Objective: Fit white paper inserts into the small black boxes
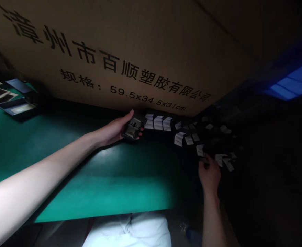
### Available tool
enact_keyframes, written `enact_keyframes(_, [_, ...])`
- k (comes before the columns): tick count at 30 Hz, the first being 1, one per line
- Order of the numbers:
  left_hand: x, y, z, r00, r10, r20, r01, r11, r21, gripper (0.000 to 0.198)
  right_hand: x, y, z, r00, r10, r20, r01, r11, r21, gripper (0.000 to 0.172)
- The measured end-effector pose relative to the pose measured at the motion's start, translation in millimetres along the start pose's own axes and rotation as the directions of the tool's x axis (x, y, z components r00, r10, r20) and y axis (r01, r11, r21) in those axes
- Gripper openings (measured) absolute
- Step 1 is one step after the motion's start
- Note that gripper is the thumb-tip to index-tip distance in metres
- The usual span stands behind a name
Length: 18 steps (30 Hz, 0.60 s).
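My left hand (116,130) reaches across the green mat (109,178) and is closed around a small dark device (132,129) next to a big cardboard box (130,51). My right hand (209,173) is in a dark patch at the right, with its fingers curled near several small white paper slips (189,139). I cannot make out whether it holds one. More white slips (158,122) lie in neat rows just right of the device.
The cardboard box with printed characters stands along the back of the table. Dark trays and flat cards (14,106) sit at the far left. The right side is very dark, with a blue glow (290,84) above it. White clothing (130,231) shows below the table's front edge.
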<state>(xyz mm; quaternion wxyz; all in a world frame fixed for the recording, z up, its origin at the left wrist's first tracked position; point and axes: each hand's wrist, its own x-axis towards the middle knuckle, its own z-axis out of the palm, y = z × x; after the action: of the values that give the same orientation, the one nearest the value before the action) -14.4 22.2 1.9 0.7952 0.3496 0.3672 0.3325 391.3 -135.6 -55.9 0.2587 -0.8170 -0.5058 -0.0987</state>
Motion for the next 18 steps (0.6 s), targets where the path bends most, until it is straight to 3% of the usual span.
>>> enact_keyframes(5, [-1.4, -0.2, 1.1, 1.000, 0.002, 0.003, -0.002, 1.000, -0.017, 0.056, -8.7, 2.8, -10.4, 1.000, -0.017, -0.026, 0.017, 1.000, 0.023, 0.067])
enact_keyframes(8, [-0.7, -1.3, 0.2, 1.000, 0.004, 0.018, -0.004, 1.000, -0.019, 0.057, -21.7, -8.7, -18.9, 0.992, -0.106, 0.069, 0.100, 0.992, 0.081, 0.066])
enact_keyframes(13, [-1.7, -0.8, 0.4, 1.000, -0.003, 0.028, 0.003, 1.000, -0.006, 0.058, -32.4, -42.6, -23.1, 0.940, -0.238, 0.243, 0.170, 0.948, 0.270, 0.049])
enact_keyframes(18, [-3.8, 0.7, 2.0, 0.999, 0.007, 0.049, -0.006, 1.000, -0.024, 0.055, -7.4, -51.2, -10.9, 0.945, -0.121, 0.302, 0.069, 0.982, 0.178, 0.061])
